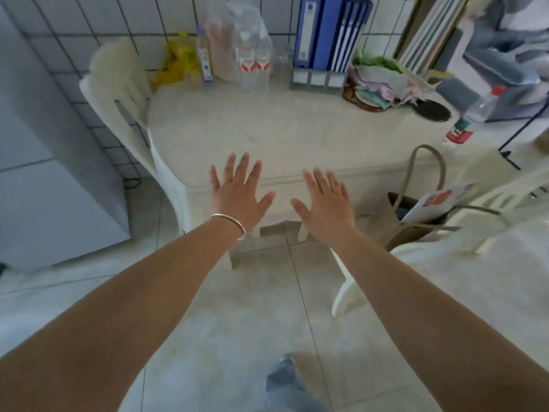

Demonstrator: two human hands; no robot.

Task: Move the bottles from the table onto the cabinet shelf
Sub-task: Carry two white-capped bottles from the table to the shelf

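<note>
Grey cabinet [44,173] stands off the table's left edge, a white chair [124,93] between them. Table [297,135]: pale, rounded. Along its far edge, left to right: yellow bag [178,59], clear bottles [254,60] with red-and-white labels standing upright close together, blue binders [329,34] in a rack. Near the right edge, one clear bottle with red cap [472,117], apparently upright. Left hand [239,194], bangle [228,223] at the wrist, palm down above the near edge, fingers spread, holding nothing. Right hand [325,200] just beside it, fingers likewise spread, empty. Paper bag [416,215] off the near right corner.
</note>
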